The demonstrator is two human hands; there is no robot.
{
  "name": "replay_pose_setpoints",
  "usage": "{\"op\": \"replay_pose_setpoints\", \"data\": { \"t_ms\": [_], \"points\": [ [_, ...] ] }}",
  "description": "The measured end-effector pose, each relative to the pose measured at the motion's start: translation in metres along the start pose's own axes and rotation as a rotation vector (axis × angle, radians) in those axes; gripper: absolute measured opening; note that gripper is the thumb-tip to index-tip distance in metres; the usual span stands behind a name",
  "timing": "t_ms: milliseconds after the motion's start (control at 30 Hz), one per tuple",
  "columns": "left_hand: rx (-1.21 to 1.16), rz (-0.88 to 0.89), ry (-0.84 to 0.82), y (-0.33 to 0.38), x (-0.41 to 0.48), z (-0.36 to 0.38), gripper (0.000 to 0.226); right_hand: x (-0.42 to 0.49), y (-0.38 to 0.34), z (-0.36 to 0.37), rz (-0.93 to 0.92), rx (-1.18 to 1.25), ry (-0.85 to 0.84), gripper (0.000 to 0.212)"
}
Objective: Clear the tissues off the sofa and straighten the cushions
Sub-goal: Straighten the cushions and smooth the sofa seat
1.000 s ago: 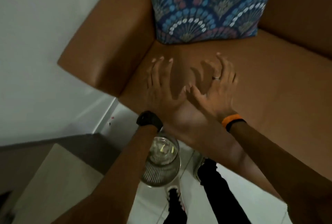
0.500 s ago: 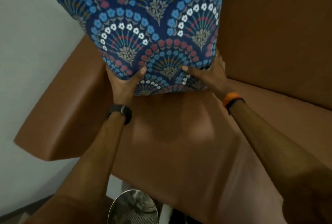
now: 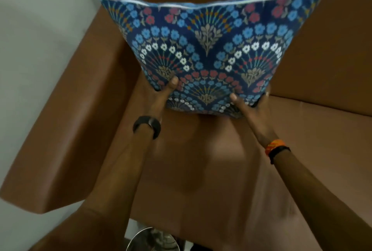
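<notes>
The cushion [image 3: 209, 49], blue with a flowered fan print and a pale piped top edge, stood upright in the corner of the brown sofa [image 3: 302, 140], near the armrest [image 3: 66, 130] and in front of the backrest. Whether its bottom edge touched the seat or hung just above could not be told. The left hand [image 3: 161, 97] held the lower left corner, thumb pressed on the front face and fingers hidden behind. The right hand [image 3: 251, 105] held the lower right corner the same way, thumb in front, a ring showing at the edge. Each grip was closed on the cushion, pinching the fabric and filling.

No tissues showed on the visible part of the seat, so the step in hand appeared to be the straightening. To do it well, the bottom edge should probably be set level on the seat, the back pushed flush against the backrest, and the top edge kept horizontal before either hand lets go. A soft cushion slumps easily, so easing both corners down together would likely keep it square. A round metal object [image 3: 153, 240] sat at the lower edge of view, on the floor below.
</notes>
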State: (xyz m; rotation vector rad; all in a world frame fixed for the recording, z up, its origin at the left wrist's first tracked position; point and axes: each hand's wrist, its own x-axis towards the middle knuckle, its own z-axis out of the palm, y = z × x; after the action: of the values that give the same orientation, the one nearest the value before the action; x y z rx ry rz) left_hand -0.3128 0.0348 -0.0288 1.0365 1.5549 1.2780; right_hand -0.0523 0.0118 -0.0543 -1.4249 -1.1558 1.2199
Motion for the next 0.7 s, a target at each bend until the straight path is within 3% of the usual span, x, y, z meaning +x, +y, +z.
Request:
{"op": "replay_pose_setpoints", "data": {
  "t_ms": [100,167,200,333,467,700],
  "points": [
    [0.291,-0.065,0.147,-0.026,-0.030,0.019,0.111,-0.023,0.019,0.000,0.072,-0.121,0.114,0.084],
    [0.465,-0.198,0.153,-0.054,-0.070,0.043,0.119,-0.045,0.036,-0.011,0.099,-0.437,0.268,0.075],
    [0.582,-0.175,0.101,-0.069,-0.092,0.054,0.116,-0.057,0.047,-0.019,0.065,-0.641,0.306,0.075],
    [1.036,0.290,-0.265,-0.122,-0.169,0.110,0.091,-0.106,0.095,-0.080,0.035,-1.090,0.204,0.079],
    [1.105,0.446,-0.486,-0.141,-0.208,0.175,0.087,-0.134,0.135,-0.158,0.120,-1.234,0.116,0.085],
    [1.047,0.519,-0.577,-0.122,-0.247,0.333,0.086,-0.151,0.148,-0.301,0.196,-1.181,0.243,0.091]
  ]
}}
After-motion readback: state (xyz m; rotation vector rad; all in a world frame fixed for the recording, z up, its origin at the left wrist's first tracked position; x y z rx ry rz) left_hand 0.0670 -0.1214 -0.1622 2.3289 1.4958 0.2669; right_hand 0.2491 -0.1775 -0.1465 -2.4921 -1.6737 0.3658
